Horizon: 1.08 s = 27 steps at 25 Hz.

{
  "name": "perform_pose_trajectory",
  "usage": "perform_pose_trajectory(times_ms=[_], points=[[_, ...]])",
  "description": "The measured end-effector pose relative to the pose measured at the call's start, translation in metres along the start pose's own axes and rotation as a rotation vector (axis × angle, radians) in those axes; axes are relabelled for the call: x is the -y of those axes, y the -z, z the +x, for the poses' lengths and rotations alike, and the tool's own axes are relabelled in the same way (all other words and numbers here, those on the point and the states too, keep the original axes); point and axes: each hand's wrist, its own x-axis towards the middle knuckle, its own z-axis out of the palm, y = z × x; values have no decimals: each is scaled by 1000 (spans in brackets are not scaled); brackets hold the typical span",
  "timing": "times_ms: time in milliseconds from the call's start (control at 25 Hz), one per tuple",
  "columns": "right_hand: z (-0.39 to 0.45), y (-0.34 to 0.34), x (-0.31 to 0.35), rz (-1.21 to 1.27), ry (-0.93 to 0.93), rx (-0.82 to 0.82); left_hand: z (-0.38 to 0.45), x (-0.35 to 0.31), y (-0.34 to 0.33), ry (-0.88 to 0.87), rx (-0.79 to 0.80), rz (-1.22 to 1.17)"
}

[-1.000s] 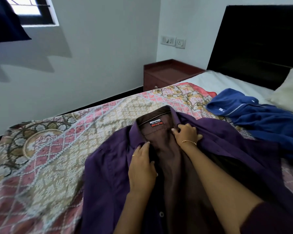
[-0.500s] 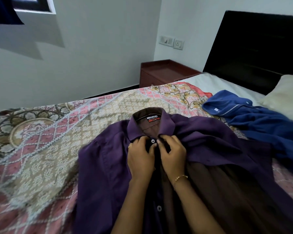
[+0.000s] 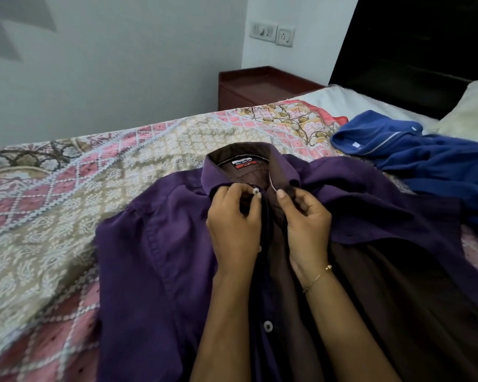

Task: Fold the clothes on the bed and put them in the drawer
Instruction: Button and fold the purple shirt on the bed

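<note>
A purple shirt lies front-up on the patterned bedspread, collar toward the far side, its brown inside showing. My left hand pinches the left front edge just below the collar, beside a small white button. My right hand pinches the right front edge opposite it. The two edges are close but apart. A second button shows lower on the placket. A crumpled blue garment lies to the right, near the pillow.
A dark red bedside cabinet stands past the bed's far edge by the wall. A black headboard and a cream pillow are at the right. Wall sockets sit above the cabinet.
Both hands came together at the collar: from resting apart on the open shirt, they now pinch the two front edges near the top button. The camera has tilted down and closer.
</note>
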Motion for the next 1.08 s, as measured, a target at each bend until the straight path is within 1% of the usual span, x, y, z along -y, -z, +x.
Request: perform_pose_trajectory(times_ms=[80,160,240,320,360,480,520,600,760,920,1000,1080], points=[[0,0,3,63,-39,37,-2,1,-4,-35,15,-20],[-2,1,4,107,-82,94,-4,1,-6,-35,-7,-63],[-2,3,6,101,-98,126,-5,-1,-7,-25,-31,-110],[-3,3,6,37,-52,134,-5,-2,-7,-4,-31,-145],[-3,3,5,-60,26,126,-5,-2,-8,6,-24,-156],[-5,3,3,-470,425,71,-6,-3,-8,11,-5,-154],[-6,2,3,-542,516,71,-6,-3,-8,2,-5,-146],[-9,1,5,-612,592,98,-6,-3,-8,-22,-12,-125],[-9,2,8,-627,572,154,-8,-1,-8,-73,10,-66],[-8,1,8,-549,450,247,-8,1,-9,-61,-50,-70],[-6,2,6,-566,486,212,-7,3,-9,-89,-56,-64],[-5,4,5,-604,548,172,-7,3,-9,-33,-29,-151]])
